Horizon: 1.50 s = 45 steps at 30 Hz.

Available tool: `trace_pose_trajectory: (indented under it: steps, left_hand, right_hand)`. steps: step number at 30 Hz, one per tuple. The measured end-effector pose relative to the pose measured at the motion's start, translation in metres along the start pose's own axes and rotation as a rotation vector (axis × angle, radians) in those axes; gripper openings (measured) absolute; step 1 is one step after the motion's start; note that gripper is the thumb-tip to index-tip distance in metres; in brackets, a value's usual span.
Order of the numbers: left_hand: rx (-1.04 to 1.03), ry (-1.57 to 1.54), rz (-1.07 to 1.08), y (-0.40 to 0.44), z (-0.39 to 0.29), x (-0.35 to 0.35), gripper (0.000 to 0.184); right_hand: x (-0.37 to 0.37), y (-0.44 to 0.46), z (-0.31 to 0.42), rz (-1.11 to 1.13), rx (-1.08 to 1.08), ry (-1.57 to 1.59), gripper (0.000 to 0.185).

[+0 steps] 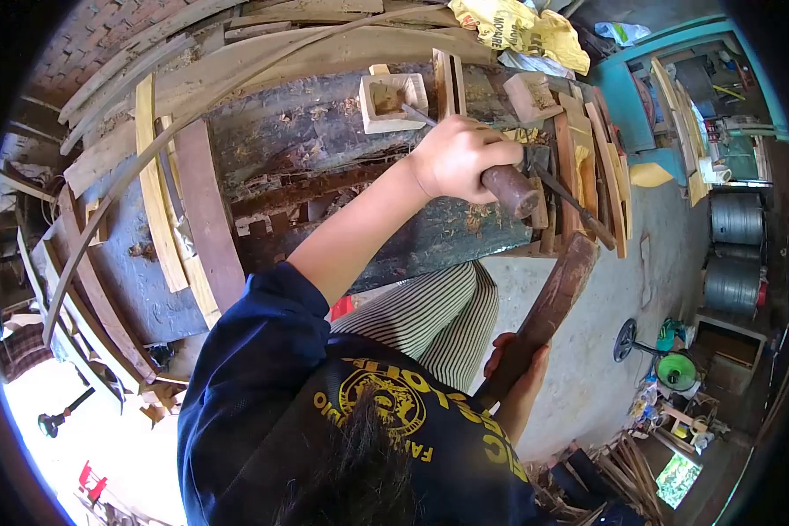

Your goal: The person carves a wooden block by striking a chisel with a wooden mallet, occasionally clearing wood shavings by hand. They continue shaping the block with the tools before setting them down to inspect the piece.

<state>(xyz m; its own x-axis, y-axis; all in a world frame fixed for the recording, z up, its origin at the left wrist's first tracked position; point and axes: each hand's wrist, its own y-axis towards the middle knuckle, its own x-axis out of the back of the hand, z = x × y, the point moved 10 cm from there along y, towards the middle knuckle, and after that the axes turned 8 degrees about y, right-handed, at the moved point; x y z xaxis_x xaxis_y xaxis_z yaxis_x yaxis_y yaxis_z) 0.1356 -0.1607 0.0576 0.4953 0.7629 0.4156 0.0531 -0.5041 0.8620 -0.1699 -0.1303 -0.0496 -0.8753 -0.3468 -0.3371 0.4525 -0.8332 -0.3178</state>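
Observation:
My left hand (469, 158) is wrapped round a chisel (509, 190) with a thick brown handle. Its narrow metal blade points to the upper left, and the tip reaches a pale, hollowed wooden block (414, 123) on the dark, worn bench (307, 145). Beside the block stands an upright piece of wood (449, 83). Lower right, my right hand (522, 364) grips a long, dark wooden bar (550, 302); part of this hand is hidden behind the bar. The bar's upper end is close to a second long tool (587, 221) lying over wood pieces.
Curved boards (149, 188) and planks (210, 206) lie at the left. Another pale block (532, 95) and wood strips stand at the bench's right end. A yellow sack (522, 33) lies at the top. Metal drums (735, 223) and a green-centred fan (675, 371) are at the right.

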Motion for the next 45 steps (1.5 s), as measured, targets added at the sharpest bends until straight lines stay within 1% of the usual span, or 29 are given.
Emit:
trace_pose_trajectory:
  steps: [3,5,9,14,16,18,19,20,21,22,24,27,31,32,34,36,37,39,40,42,43,44,45]
  left_hand:
    - [0.070,-0.076,0.033,0.007,0.007,0.006,0.032]
    - [0.266,-0.111,0.296,0.006,0.023,-0.014,0.037]
    - [0.227,-0.111,0.239,0.012,0.021,-0.011,0.035]
    - [0.305,-0.116,0.217,0.004,0.026,-0.005,0.028]
    - [0.333,-0.133,0.191,0.005,0.029,0.000,0.027]
    - [0.359,-0.149,0.160,0.007,0.033,0.004,0.027]
    - [0.371,-0.175,0.126,0.008,0.036,0.007,0.026]
    - [0.383,-0.200,0.093,0.010,0.038,0.010,0.026]
    - [0.394,-0.184,0.124,0.011,0.040,0.010,0.026]
    - [0.393,-0.182,0.122,0.012,0.040,0.012,0.026]
    - [0.400,-0.215,0.143,0.013,0.041,0.011,0.025]
    - [0.384,-0.271,0.156,0.015,0.038,0.009,0.025]
    - [0.358,-0.347,0.215,0.007,0.034,0.005,0.025]
    - [0.353,-0.344,0.216,0.006,0.031,0.004,0.025]
    - [0.336,-0.254,0.297,0.000,0.024,-0.005,0.026]
    - [0.322,-0.245,0.300,-0.003,0.021,-0.008,0.028]
    - [0.287,-0.221,0.277,-0.003,0.019,-0.007,0.029]
    - [0.239,-0.168,0.257,-0.006,0.020,-0.009,0.031]
    - [0.236,-0.169,0.254,-0.008,0.022,-0.010,0.031]
    - [0.257,-0.216,0.180,-0.007,0.025,-0.003,0.031]
    - [0.263,-0.217,0.184,-0.008,0.025,-0.001,0.030]
    - [0.259,-0.217,0.183,-0.008,0.025,0.000,0.030]
    - [0.257,-0.209,0.180,-0.010,0.025,0.000,0.030]
  right_hand:
    - [0.001,0.005,0.002,0.008,-0.005,-0.062,0.062]
    - [-0.003,0.008,0.004,0.023,0.002,-0.090,0.061]
    - [-0.017,0.012,0.011,0.011,0.031,-0.150,0.061]
    - [-0.029,0.014,0.019,0.015,0.093,-0.173,0.060]
    - [-0.038,0.017,0.023,0.017,0.114,-0.163,0.060]
    - [-0.053,0.020,0.042,-0.018,0.245,-0.289,0.060]
    - [-0.058,0.023,0.047,-0.017,0.249,-0.290,0.060]
    - [-0.065,0.024,0.059,0.003,0.334,-0.325,0.057]
    - [-0.073,0.024,0.069,0.024,0.418,-0.360,0.055]
    - [-0.077,0.028,0.072,0.026,0.420,-0.359,0.055]
    - [-0.084,0.034,0.078,-0.001,0.446,-0.432,0.047]
    - [-0.098,0.042,0.080,0.033,0.463,-0.427,0.044]
    - [-0.111,0.043,0.082,0.068,0.495,-0.429,0.045]
    - [-0.112,0.044,0.081,0.094,0.487,-0.401,0.048]
    - [-0.115,0.043,0.080,0.113,0.481,-0.370,0.051]
    - [-0.123,0.041,0.083,0.133,0.535,-0.411,0.057]
    - [-0.126,0.040,0.084,0.133,0.541,-0.409,0.057]
    - [-0.139,0.027,0.096,0.166,0.707,-0.383,0.063]
    - [-0.140,0.027,0.093,0.165,0.710,-0.385,0.063]
    - [-0.139,0.017,0.094,0.148,0.854,-0.315,0.068]
    - [-0.137,0.014,0.093,0.117,0.903,-0.175,0.068]
    - [-0.129,0.018,0.086,0.117,0.907,-0.175,0.068]
    - [-0.125,0.027,0.070,0.162,0.882,-0.334,0.058]
